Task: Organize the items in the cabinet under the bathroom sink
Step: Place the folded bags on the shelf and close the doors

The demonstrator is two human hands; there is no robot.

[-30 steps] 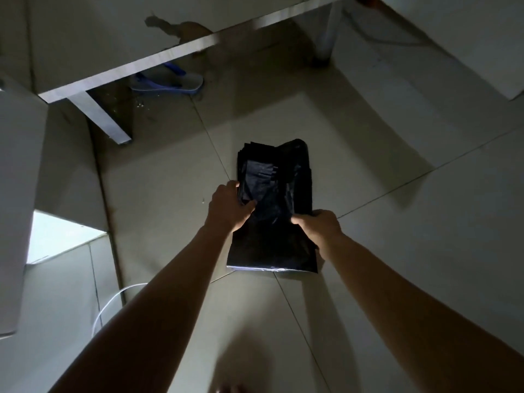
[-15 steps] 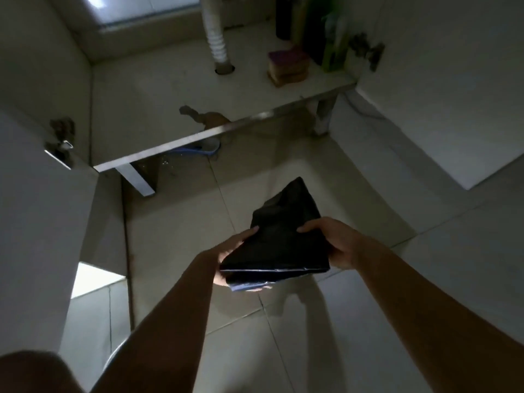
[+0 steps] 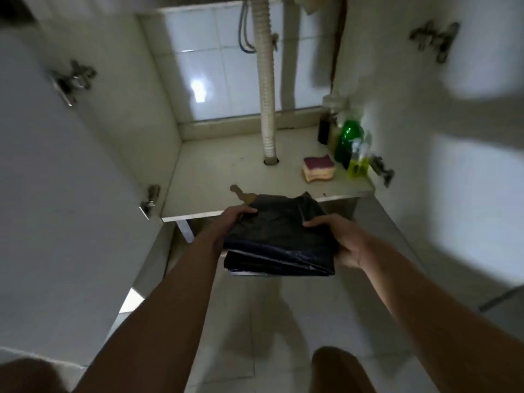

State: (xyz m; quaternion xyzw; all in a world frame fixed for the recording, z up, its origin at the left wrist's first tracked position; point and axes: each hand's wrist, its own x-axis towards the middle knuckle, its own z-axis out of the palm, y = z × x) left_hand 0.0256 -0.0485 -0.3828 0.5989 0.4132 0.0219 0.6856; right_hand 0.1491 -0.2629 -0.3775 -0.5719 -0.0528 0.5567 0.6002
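The left hand (image 3: 235, 219) and right hand (image 3: 340, 239) are gripping the folded black bags (image 3: 278, 236) by opposite edges, fingers curled round them, just above the near edge of the cabinet floor (image 3: 209, 171). Putting-away seems to be under way. Next, the bags are needing a bare spot left of the drain hose (image 3: 266, 109), away from the sponge (image 3: 319, 168).

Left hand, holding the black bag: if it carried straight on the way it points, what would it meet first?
Probably the cabinet floor edge, just ahead of the left hand gripping the black bag; if it clears that, the white drain hose. Depth is unclear.
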